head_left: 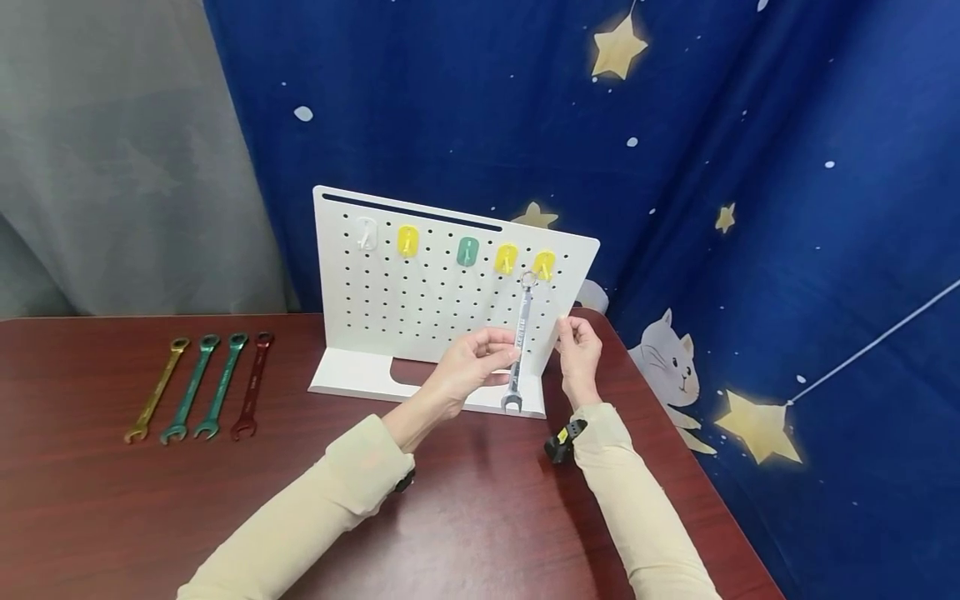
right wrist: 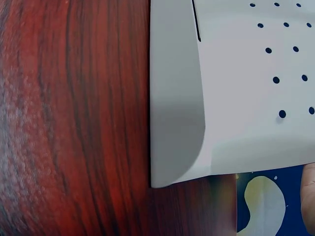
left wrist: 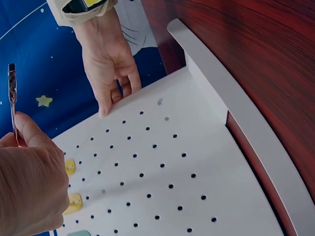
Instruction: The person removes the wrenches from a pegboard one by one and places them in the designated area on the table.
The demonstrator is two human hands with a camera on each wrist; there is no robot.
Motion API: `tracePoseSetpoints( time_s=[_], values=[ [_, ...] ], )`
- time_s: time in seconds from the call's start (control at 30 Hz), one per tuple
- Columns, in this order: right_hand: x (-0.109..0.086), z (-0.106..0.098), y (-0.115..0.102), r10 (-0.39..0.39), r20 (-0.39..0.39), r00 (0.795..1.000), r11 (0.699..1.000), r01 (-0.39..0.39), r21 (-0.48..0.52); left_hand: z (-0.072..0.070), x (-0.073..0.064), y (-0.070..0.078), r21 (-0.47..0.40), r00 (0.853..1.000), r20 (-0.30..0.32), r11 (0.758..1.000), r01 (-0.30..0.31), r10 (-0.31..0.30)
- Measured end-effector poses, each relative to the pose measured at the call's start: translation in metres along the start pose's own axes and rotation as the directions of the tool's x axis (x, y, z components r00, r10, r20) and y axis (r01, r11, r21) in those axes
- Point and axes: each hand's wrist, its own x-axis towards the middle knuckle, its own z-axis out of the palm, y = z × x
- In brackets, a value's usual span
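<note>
My left hand (head_left: 480, 360) pinches a silver combination wrench (head_left: 521, 342) by its shaft, ring end up and open jaw down. The wrench is in front of the white pegboard (head_left: 442, 308), its ring beside the rightmost yellow hook (head_left: 544, 266); whether they touch I cannot tell. My right hand (head_left: 579, 350) grips the board's right edge. In the left wrist view, the right hand (left wrist: 110, 64) has its thumb and fingers at that edge, while the wrench (left wrist: 13, 93) shows edge-on. Only a sliver of the right hand (right wrist: 308, 196) enters the right wrist view.
On the reddish-brown table (head_left: 300, 508), a gold wrench (head_left: 156, 392), two green wrenches (head_left: 191, 392) and a red wrench (head_left: 252, 387) lie side by side at left. The board also carries a white hook (head_left: 367, 234), two yellow hooks (head_left: 407, 241) and a green hook (head_left: 467, 251). Curtains hang behind.
</note>
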Motion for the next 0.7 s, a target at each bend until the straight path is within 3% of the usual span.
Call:
tracePoseSetpoints(
  time_s=[0.2, 0.7],
  values=[
    [0.001, 0.000, -0.001, 0.008, -0.009, 1.000, 1.000, -0.008, -0.014, -0.014, -0.007, 0.002, 0.023, 1.000, -0.004, 1.000, 0.018, -0.018],
    [0.001, 0.000, -0.001, 0.018, -0.003, 1.000, 1.000, -0.018, -0.013, -0.061, -0.029, -0.002, 0.058, 1.000, -0.007, 0.998, -0.001, 0.001]
  ],
)
